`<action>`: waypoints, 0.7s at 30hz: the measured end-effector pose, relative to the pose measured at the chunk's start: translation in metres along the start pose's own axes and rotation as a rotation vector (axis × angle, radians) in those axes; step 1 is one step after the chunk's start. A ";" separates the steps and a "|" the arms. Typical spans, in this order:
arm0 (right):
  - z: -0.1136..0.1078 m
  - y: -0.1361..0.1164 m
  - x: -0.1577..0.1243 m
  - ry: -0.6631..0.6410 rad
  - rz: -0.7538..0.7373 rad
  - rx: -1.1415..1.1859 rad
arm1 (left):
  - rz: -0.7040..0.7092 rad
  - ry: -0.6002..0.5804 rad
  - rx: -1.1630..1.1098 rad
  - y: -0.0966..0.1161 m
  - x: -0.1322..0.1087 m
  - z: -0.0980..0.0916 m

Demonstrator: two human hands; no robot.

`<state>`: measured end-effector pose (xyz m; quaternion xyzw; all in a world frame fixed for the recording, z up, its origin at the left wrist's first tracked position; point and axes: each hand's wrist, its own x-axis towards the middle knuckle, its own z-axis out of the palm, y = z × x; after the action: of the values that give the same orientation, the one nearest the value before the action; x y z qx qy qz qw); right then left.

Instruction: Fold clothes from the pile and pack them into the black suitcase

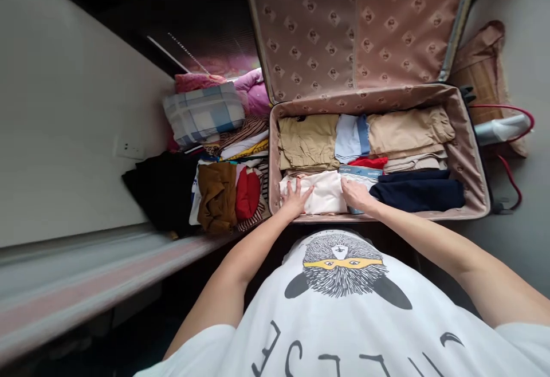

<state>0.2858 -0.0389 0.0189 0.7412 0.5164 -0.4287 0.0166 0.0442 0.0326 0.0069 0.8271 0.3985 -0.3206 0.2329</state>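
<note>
**Hands flat on a folded top in the suitcase**

Both hands pressed on a pale folded top [326, 193] in the near left corner of the open suitcase [479, 193]. The left hand [296, 196] lay flat, fingers spread, gripping nothing. The right hand [356, 193] rested loosely open on the top's right edge. The top was seemingly being settled in place. Smoothing it level would call for even, light pressure.

Both hands press flat on a cream garment [324, 192] at the near edge of the open suitcase [472, 159]: left hand [295, 196] on its left end, right hand [356, 193] on its right end, beside a navy garment [419, 191]. A clothes pile [227, 188] lies left of the suitcase.
</note>
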 end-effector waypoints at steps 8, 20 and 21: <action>0.045 -0.008 0.038 -0.001 -0.592 -0.296 | 0.146 0.099 -0.213 -0.006 -0.001 -0.002; 0.025 -0.069 0.023 0.222 -0.566 0.022 | -0.847 0.757 -0.599 -0.208 -0.115 0.021; 0.022 -0.085 0.022 0.232 -0.580 0.039 | -0.868 0.668 -0.598 -0.215 -0.110 0.025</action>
<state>0.2076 0.0069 0.0266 0.6071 0.6963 -0.3382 -0.1796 -0.1911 0.0838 0.0407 0.5445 0.8221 0.0154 0.1656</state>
